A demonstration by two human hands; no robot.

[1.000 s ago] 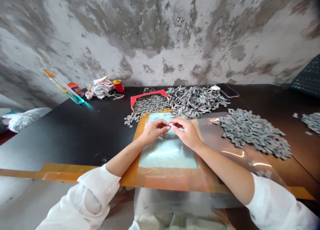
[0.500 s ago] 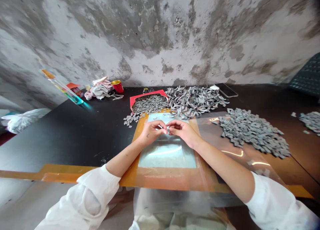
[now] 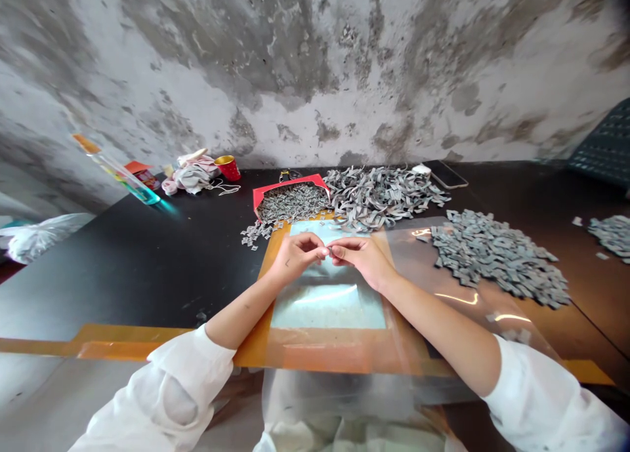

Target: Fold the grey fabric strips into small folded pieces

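Observation:
My left hand [image 3: 298, 255] and my right hand [image 3: 363, 258] meet fingertip to fingertip above a pale blue sheet [image 3: 319, 311] under clear plastic. Both are closed in a pinch on one small grey piece [image 3: 330, 250], mostly covered by the fingertips; its exact kind is too small to make out. Just beyond them a red-edged box [image 3: 290, 184] lies with its open side toward me, full of small grey rectangular pieces [image 3: 295, 204], some spilled in front. A tangled heap of grey strips [image 3: 386, 196] adjoins it on the right.
A spread pile of short grey folded pieces [image 3: 497, 255] lies at right, with a smaller pile [image 3: 611, 237] farther out. Along the back are a phone [image 3: 449, 174], a red cup [image 3: 228, 168], crumpled cloth [image 3: 193, 174] and a clear bottle of blue-green liquid [image 3: 140, 186]. A stained wall rises behind.
The fingertips have drawn tighter around the small grey piece, which now shows less. My right fingers have shifted slightly. The whole view has moved a little; the piles look unchanged.

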